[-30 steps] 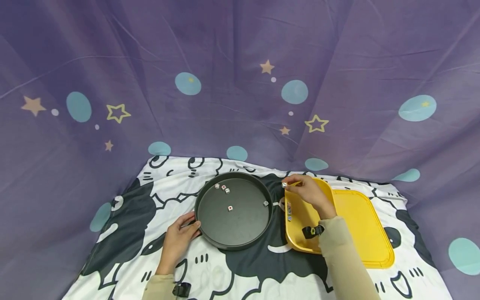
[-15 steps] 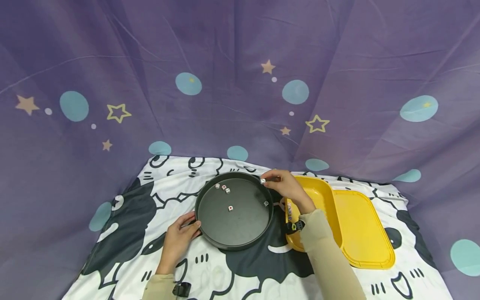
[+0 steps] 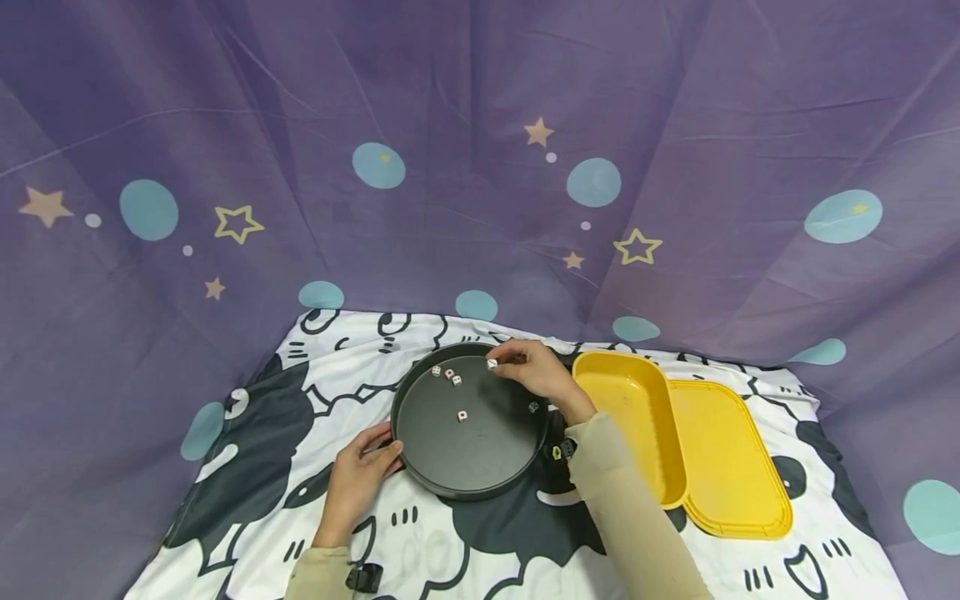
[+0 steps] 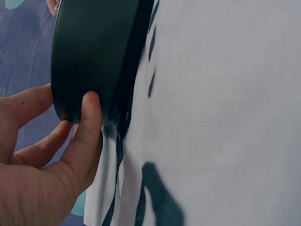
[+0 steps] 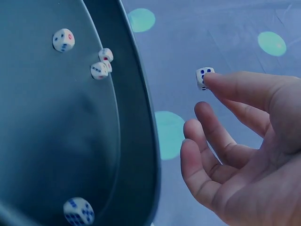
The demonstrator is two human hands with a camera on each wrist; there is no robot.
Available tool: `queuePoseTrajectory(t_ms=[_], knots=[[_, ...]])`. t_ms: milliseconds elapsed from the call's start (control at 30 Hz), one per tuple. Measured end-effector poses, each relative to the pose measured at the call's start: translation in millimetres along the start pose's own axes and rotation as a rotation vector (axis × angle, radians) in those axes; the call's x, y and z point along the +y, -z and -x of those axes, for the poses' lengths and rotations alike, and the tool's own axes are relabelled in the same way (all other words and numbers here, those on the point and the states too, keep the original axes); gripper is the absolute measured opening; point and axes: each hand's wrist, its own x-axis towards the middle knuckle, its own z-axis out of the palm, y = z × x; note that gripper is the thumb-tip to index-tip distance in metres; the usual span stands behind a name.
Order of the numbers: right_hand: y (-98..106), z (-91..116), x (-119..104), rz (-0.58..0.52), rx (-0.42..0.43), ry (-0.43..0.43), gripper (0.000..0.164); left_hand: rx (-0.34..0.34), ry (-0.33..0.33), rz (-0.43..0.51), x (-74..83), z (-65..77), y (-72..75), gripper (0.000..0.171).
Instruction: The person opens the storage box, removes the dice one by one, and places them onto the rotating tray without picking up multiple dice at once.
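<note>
Die (image 3: 492,364), a cube without long axis, pinched in the right hand (image 3: 537,370); pan (image 3: 468,468) below this grip, most loose dice (image 3: 462,416) left of it; left hand (image 3: 357,478) clamped on the pan's edge.

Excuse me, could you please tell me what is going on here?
A person is handling small dice at a dark round pan. The left hand grips the pan's side, while the right hand pinches a white die, held up and not yet released. Five other dice lie in the pan. To the right is a yellow box, partly hidden by the right sleeve, with a flat yellow piece beside it.
</note>
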Motion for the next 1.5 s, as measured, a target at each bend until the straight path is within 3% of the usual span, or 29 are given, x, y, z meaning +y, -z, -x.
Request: queuePoseTrajectory(t_ms=[433,867,1033,1267,1433,1500], knots=[[-21,-6,2,0.018,-0.025,0.011,0.018,-0.003,-0.004,-0.005,-0.5,0.0,-3.9,0.044],[-20,-5,1,0.018,-0.048,0.007,0.021,-0.006,-0.012,0.002,-1.9,-1.1,-5.9,0.044],[-3,4,2,0.014,-0.020,-0.009,0.021,-0.004,-0.007,-0.002,-1.8,-1.1,-5.1,0.044],[41,29,5,-0.024,-0.003,-0.024,0.022,-0.003,-0.004,-0.005,-0.6,0.3,-2.0,0.045],[73,55,0,-0.011,0.030,-0.089,0.021,0.003,0.003,-0.003,0.5,1.1,-0.5,0.045],[82,62,8,-0.006,0.057,-0.122,0.021,0.005,0.003,-0.009,0.4,0.9,-0.3,0.044]])
